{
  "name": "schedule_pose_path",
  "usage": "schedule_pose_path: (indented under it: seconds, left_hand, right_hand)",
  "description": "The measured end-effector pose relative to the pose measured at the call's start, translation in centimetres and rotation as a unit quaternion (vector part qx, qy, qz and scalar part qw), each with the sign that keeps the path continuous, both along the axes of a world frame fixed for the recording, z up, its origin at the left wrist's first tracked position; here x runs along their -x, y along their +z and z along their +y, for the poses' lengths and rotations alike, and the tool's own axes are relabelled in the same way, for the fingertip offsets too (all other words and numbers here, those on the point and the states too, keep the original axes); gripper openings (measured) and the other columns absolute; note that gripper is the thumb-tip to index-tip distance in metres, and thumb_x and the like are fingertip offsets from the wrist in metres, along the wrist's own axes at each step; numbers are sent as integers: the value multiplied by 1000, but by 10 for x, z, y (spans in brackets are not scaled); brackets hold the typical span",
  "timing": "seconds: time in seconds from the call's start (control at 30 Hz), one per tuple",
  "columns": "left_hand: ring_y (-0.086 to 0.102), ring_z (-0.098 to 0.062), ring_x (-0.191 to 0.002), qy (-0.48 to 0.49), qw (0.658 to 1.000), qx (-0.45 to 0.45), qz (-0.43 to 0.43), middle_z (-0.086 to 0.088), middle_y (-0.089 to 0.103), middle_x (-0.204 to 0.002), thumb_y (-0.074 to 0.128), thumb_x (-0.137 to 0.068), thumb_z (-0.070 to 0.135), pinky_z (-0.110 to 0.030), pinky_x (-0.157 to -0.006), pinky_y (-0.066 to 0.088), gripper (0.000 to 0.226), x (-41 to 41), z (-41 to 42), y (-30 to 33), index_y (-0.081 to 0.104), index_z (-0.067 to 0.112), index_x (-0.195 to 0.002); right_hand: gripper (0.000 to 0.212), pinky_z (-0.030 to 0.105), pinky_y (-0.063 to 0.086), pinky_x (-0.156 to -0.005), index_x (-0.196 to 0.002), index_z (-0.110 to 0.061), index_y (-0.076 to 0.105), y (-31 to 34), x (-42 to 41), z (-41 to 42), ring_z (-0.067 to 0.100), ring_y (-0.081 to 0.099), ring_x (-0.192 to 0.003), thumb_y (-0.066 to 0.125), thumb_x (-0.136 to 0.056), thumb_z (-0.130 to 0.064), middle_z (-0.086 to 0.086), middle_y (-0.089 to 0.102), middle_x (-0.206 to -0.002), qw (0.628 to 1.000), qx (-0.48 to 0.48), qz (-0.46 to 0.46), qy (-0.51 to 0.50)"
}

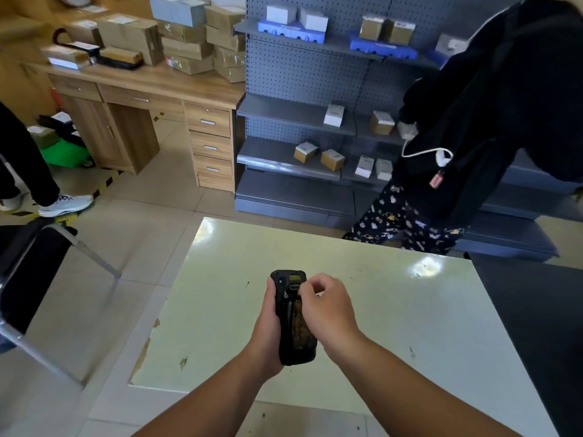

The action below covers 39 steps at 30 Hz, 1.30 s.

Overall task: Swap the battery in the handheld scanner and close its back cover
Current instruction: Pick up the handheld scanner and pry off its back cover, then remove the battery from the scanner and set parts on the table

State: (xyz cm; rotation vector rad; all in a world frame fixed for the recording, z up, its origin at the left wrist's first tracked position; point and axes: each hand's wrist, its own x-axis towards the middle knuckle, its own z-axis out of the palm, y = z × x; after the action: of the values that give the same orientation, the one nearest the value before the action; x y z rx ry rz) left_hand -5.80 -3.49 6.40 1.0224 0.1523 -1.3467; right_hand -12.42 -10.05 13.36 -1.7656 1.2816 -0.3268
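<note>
A black handheld scanner (291, 313) is held upright above the pale green table (394, 310), its back facing me. My left hand (268, 329) wraps around its left side and bottom. My right hand (328, 305) rests on the scanner's right side, with thumb and fingers curled at the top of the back cover near a small latch. The worn, yellowish back panel shows between my hands. No loose battery is visible on the table.
A person in a black hoodie (473, 121) stands at the table's far right corner. Grey shelving (299, 121) with small boxes is behind. A wooden desk (151, 99) stacked with cartons stands far left. A chair (34, 266) is to my left.
</note>
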Motion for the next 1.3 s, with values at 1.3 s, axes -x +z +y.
schedule_pose_path:
  seconds: [1.3]
  left_hand:
    - [69, -29, -83, 106, 993, 43, 3, -14, 75, -107, 28, -100, 69, -46, -84, 55, 74, -33, -13, -14, 77, 17, -116]
  right_hand:
    - [50, 28, 49, -102, -130, -22, 66, 20, -30, -38, 10, 56, -116, 80, -82, -25, -10, 57, -124, 961, 248, -114, 49]
